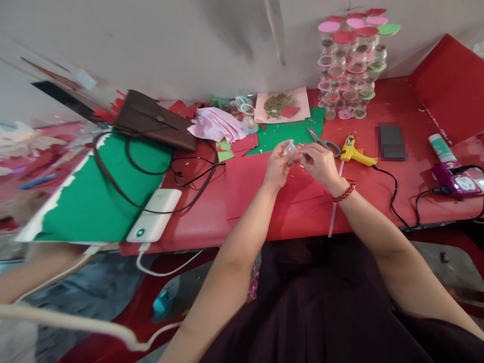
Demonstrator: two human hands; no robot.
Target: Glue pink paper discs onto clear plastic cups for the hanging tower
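My left hand [278, 164] pinches a small clear plastic cup [290, 148] above a sheet of red paper [260, 184] on the red table [401, 191]. My right hand [319, 162], with a bead bracelet on its wrist, is closed right beside the cup with its fingertips at the cup's edge; what it pinches is too small to make out. Scissors [321, 141] and a yellow glue gun [355, 154] lie just beyond my right hand.
A tower of stacked clear cups with pink, red and green paper discs [350, 65] stands at the back. A pink sheet with dried bits [282, 105], green paper [291, 132], a brown bag [155, 121], a white power bank [153, 216], a phone [391, 142] and a purple power strip [456, 179] lie around.
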